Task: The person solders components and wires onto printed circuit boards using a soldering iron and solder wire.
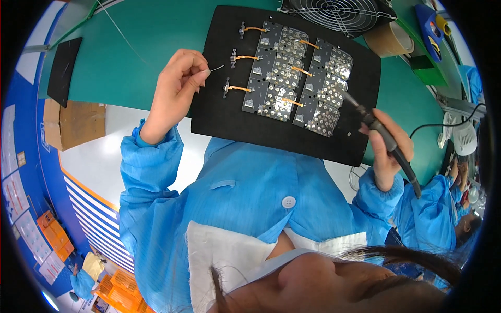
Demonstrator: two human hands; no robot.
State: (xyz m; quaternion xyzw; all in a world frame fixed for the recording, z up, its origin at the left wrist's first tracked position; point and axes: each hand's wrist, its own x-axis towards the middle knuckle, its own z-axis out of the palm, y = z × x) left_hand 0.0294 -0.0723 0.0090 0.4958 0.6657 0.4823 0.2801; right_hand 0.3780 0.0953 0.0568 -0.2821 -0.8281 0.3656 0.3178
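Observation:
My left hand (181,81) pinches a thin strand of solder wire (217,67), its free end pointing right over the black mat (219,117). In my right hand (389,148) is a soldering iron (385,136), its tip slanting up and left toward the right-hand column of circuit boards (327,94). Whether the tip touches a board I cannot tell. Another column of boards (279,60) lies to the left of these. Short orange flex cables (254,58) stick out from the boards, and small connectors (233,58) sit at the ends of the left ones.
A black fan with a wire guard (334,13) stands at the far edge, beside a brown tape roll (389,39). At right a cord (449,125) runs over the green table (130,47). A cardboard box (75,125) is at left. Another person in blue (430,214) sits at right.

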